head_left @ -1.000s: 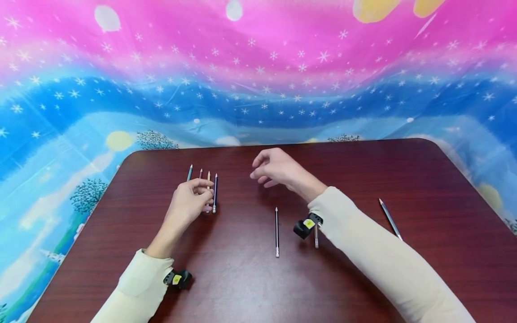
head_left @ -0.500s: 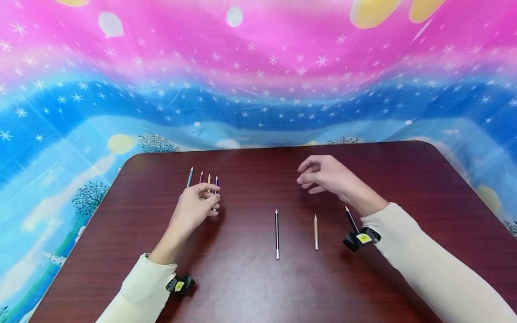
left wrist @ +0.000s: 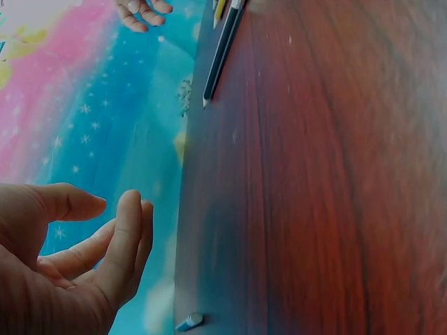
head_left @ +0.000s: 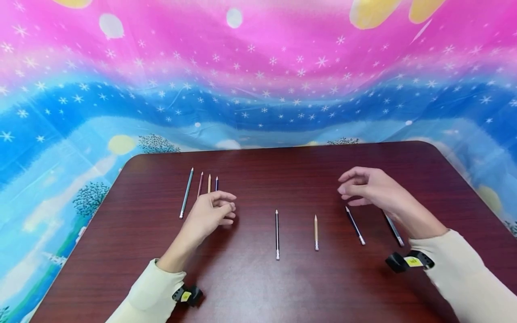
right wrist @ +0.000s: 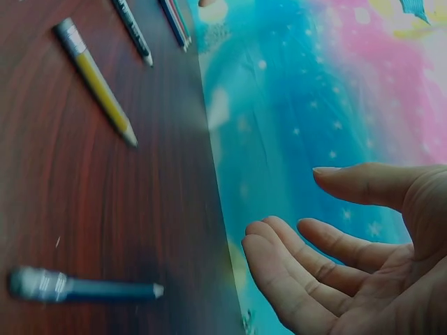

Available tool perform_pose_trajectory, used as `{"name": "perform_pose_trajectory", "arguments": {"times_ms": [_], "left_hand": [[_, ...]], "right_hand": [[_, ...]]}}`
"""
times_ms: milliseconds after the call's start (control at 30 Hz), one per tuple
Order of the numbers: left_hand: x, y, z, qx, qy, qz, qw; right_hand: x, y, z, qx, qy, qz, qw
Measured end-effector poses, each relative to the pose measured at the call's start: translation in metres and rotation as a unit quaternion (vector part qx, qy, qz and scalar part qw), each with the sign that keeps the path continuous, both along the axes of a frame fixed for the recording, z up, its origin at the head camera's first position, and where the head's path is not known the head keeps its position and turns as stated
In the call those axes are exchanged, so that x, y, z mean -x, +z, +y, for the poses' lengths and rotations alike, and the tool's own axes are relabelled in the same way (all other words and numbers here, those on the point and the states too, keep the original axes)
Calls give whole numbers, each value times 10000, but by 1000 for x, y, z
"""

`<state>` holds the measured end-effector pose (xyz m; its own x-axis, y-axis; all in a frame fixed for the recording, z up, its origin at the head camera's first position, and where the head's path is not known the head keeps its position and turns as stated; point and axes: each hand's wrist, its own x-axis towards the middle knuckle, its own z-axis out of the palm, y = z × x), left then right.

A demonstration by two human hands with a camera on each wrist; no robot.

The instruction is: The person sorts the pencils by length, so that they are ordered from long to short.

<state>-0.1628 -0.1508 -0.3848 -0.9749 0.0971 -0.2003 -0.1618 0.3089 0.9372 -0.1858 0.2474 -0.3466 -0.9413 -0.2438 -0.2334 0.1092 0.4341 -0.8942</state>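
Note:
My left hand point(head_left: 212, 213), holding nothing, hovers with loosely bent fingers over the lower ends of a row of pencils. In that row are a teal pencil point(head_left: 186, 193), a dark red pencil point(head_left: 200, 185), a light yellow pencil point(head_left: 209, 182) and a dark blue pencil point(head_left: 216, 182); the hand hides parts of the last three. My right hand point(head_left: 371, 188) is also without anything in it, its fingers relaxed, above a navy pencil point(right wrist: 105, 289) and a dark grey pencil point(head_left: 393, 231). The grey one's upper end is hidden by that hand.
Between the hands lie a black pencil point(head_left: 277, 234) and a short yellow pencil point(head_left: 316, 232), set apart with points away from me. Everything rests on a dark red wooden table point(head_left: 258, 287). A colourful printed cloth point(head_left: 258, 80) hangs behind the table's far edge.
My right hand has moved right from the table's middle, uncovering the yellow and navy pencils. My left hand has drifted right and nearer, leaving the teal pencil in full view.

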Motion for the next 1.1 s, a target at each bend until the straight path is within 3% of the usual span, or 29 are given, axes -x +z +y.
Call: {"name": "perform_pose_trajectory", "arguments": {"times_ms": [300, 733, 1100], "left_hand": [[-5, -2, 11, -173, -61, -259, 9995], [-13, -7, 23, -577, -131, -530, 9968], [-18, -16, 41, -890, -498, -772, 9918]], "right_hand": [[-14, -11, 38, 24, -188, -75, 9998], [-27, -21, 65, -195, -319, -137, 9992], [-35, -32, 82, -326, -309, -151, 9989]]}}
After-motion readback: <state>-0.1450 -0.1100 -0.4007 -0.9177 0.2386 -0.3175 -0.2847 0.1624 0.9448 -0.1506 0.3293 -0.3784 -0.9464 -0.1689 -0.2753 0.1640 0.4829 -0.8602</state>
